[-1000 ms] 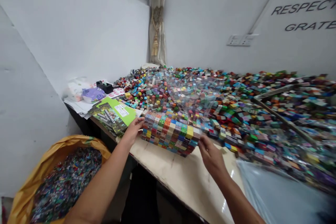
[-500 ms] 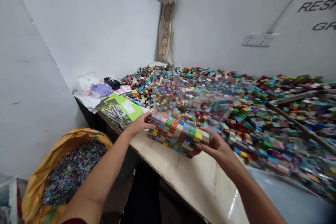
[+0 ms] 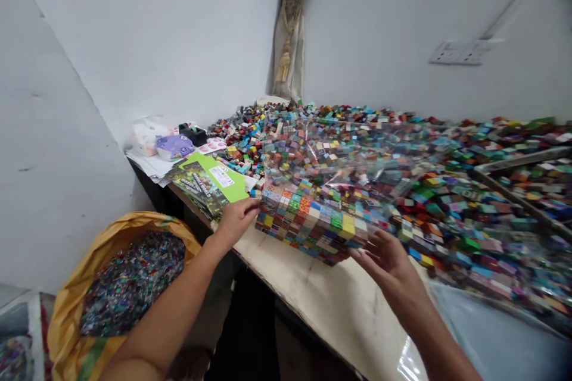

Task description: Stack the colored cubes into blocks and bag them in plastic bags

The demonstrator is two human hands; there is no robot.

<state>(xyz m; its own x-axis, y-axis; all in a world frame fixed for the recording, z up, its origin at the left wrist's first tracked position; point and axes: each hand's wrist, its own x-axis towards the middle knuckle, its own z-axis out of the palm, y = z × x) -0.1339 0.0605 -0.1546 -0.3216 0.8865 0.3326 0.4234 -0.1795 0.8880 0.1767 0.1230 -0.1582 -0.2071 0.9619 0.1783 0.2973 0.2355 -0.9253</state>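
A rectangular block of small colourful printed cubes (image 3: 308, 223) lies on the pale tabletop in front of me. A clear plastic bag (image 3: 348, 152) spreads out behind it and seems to cover its far side. At the block's left end, my left hand (image 3: 235, 220) is closed, thumb against fingers, seemingly pinching the bag's edge; the fingertips are partly hidden. My right hand (image 3: 388, 259) is by the right end, its thumb and fingers apart, close to or touching the corner.
Loose cubes (image 3: 447, 208) are heaped across the table behind. Green printed cards (image 3: 212, 181), a purple pack (image 3: 174, 146) and a black tape dispenser (image 3: 192, 133) are at the left. A yellow sack (image 3: 62, 309) of shiny bits stands on the floor. A whitish plastic sheet (image 3: 491, 327) lies at right.
My right hand has loosened from the block's right end and drawn slightly away, fingers apart. The left hand stays at the left end. The view has shifted a little.
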